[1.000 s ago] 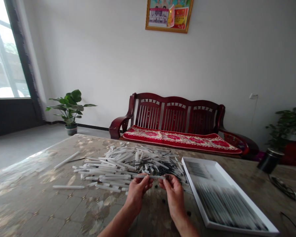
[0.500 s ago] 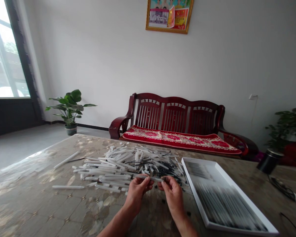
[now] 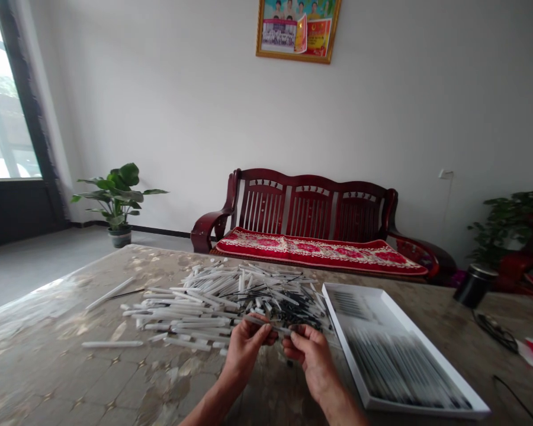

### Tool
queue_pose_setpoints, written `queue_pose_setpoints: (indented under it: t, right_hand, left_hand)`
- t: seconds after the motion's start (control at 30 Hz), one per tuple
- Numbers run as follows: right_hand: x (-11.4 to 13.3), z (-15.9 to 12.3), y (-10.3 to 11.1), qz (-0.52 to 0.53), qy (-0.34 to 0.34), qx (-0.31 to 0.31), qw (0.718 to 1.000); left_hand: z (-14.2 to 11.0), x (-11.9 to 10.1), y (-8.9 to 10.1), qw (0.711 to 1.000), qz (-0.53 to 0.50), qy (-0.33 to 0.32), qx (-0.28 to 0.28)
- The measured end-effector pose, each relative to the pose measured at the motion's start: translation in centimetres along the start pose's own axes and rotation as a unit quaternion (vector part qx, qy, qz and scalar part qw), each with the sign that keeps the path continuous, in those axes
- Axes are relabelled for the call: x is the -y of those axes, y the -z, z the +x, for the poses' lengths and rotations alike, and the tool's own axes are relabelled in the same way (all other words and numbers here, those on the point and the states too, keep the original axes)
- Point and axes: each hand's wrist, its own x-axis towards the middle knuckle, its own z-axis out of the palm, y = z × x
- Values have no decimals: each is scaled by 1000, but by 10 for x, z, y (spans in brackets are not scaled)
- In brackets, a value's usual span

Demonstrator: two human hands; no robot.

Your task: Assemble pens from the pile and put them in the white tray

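Between my two hands lies a single pen (image 3: 279, 329), held roughly level above the table's near side. My left hand (image 3: 249, 340) pinches its whitish barrel between thumb and fingers. At the other end, my right hand (image 3: 308, 349) grips the dark tip part with thumb and forefinger. Just beyond my hands spreads a heap of white pen barrels (image 3: 190, 313), with dark caps and thin black refills (image 3: 293, 307) on its right side. A shallow white box (image 3: 362, 384) to the right holds rows of pens (image 3: 404, 361), blurred in view.
The patterned table (image 3: 102, 390) carries a loose barrel (image 3: 112, 344) at left. A black canister (image 3: 475, 286) and a dark cable (image 3: 495, 331) lie beyond the box. Behind stand a red wooden bench (image 3: 311, 207) and a potted plant (image 3: 119, 204).
The view has shifted slightly, so the room appears a little further left. My right hand sits closer to my left along the pen, and both still grip it.
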Motion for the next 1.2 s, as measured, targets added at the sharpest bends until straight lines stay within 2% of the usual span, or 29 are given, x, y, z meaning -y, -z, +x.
queue_pose_setpoints:
  t: [0.1,0.17,0.2,0.27,0.33,0.47,0.53,0.77,0.9,1.0,1.1,1.2]
  right_hand:
    - [4,2,-1,-50,24,24,998]
    - [10,3,0,-149,76,55,984]
    - [15,3,1,-217,114,66,967]
    - [25,0,3,-355,188,72,913]
    - [38,-5,5,-467,234,63,850]
    - [59,-14,9,-601,257,67,754]
    - [66,-15,11,-630,268,79,725]
    - [69,-12,14,-656,252,131,699]
    - [74,1,28,-638,249,114,719]
    - [84,19,55,-642,225,62,731]
    - [98,35,90,-690,177,-23,702]
    - [114,43,127,-721,148,-75,672]
  left_hand:
    - [2,2,2,999,-4,19,-27]
    - [3,3,3,998,-8,41,-42]
    - [3,3,4,998,-10,51,-41]
    - [3,5,6,997,-12,67,-23]
    - [2,5,6,997,-14,76,1]
    - [-1,7,3,995,-4,87,48]
    - [-3,9,1,994,6,94,57]
    - [-4,12,-5,990,16,115,83]
    - [3,18,1,987,16,143,74]
    - [9,28,6,981,41,173,77]
    - [12,36,9,980,50,175,84]
    - [11,38,9,979,57,174,91]
